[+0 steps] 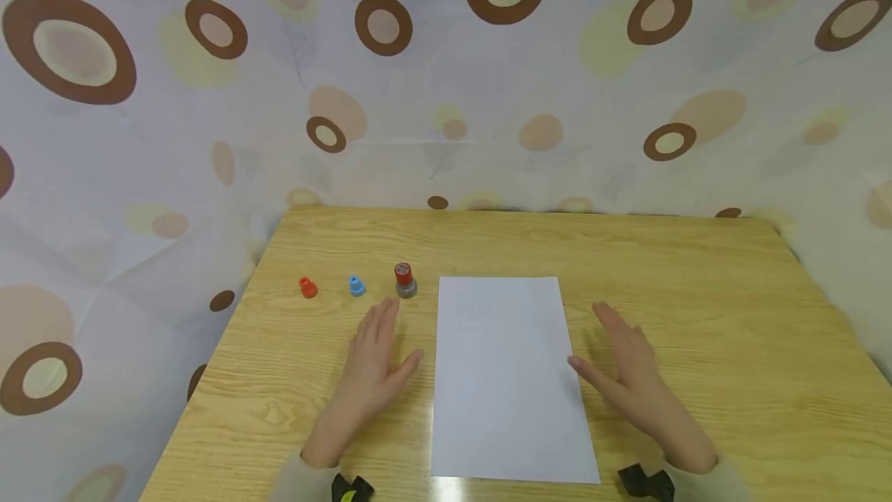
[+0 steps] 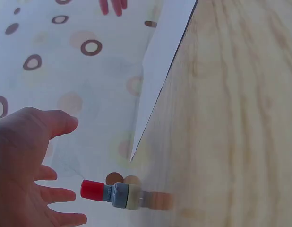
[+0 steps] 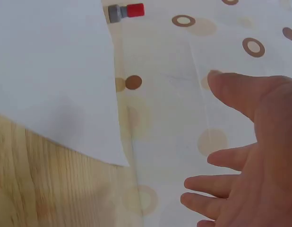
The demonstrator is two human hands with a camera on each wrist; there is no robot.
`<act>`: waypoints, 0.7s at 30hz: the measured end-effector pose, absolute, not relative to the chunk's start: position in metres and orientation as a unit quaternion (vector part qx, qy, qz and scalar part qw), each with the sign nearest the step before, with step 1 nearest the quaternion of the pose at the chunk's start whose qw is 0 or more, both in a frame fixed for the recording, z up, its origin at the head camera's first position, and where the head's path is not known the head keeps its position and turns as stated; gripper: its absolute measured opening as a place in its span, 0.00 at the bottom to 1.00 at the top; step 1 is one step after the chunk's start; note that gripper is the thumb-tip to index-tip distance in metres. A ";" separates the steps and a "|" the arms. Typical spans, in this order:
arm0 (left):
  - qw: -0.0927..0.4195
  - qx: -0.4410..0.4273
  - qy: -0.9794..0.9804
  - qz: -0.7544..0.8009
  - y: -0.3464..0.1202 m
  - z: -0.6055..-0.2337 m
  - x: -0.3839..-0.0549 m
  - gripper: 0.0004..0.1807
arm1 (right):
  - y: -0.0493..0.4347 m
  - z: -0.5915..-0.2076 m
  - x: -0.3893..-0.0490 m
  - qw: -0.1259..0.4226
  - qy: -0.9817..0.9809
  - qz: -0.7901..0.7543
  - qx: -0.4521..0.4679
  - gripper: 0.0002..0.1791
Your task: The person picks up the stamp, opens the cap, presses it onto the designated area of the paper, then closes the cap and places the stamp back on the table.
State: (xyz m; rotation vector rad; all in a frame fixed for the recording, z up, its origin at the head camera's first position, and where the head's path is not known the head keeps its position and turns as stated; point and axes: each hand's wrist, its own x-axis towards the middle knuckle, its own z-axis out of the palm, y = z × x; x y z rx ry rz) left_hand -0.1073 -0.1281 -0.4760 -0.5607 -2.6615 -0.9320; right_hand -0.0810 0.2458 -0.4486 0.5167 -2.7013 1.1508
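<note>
in the head view, the paper (image 1: pixel 512 378) lies flat on the table (image 1: pixel 697 277), the left hand (image 1: pixel 369 370) at its nine o'clock and the right hand (image 1: pixel 634 378) at its three; both are unclenched and grip nothing, thumbs held out from the fingers. the stamp (image 1: pixel 406 280), red over grey, stands upright at one o'clock from the left hand, near its fingertips; the left wrist view shows a slim gap there. from above, the right thumb seems to meet the paper's edge, but the right wrist view shows them apart. only the head view shows the blue piece (image 1: pixel 357 286) and red piece (image 1: pixel 308 287), both at the stamp's nine o'clock. spotted cloth (image 1: pixel 418 99) hangs beyond the table at twelve.
</note>
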 end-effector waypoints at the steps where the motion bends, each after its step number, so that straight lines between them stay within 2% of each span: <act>1: 0.141 -0.194 -0.912 -0.332 -0.128 -0.476 -0.110 0.43 | 0.244 -0.448 -0.082 0.079 -0.899 0.393 0.174 0.43; 5: 0.162 -0.184 -0.897 -0.367 -0.126 -0.477 -0.117 0.44 | 0.235 -0.448 -0.081 0.057 -0.893 0.419 0.154 0.40; 9: 0.144 -0.151 -0.887 -0.411 -0.123 -0.476 -0.125 0.46 | 0.226 -0.453 -0.081 0.041 -0.892 0.430 0.135 0.37; 21: 0.118 -0.104 -0.865 -0.476 -0.111 -0.489 -0.159 0.51 | 0.209 -0.470 -0.083 0.072 -0.881 0.438 0.162 0.31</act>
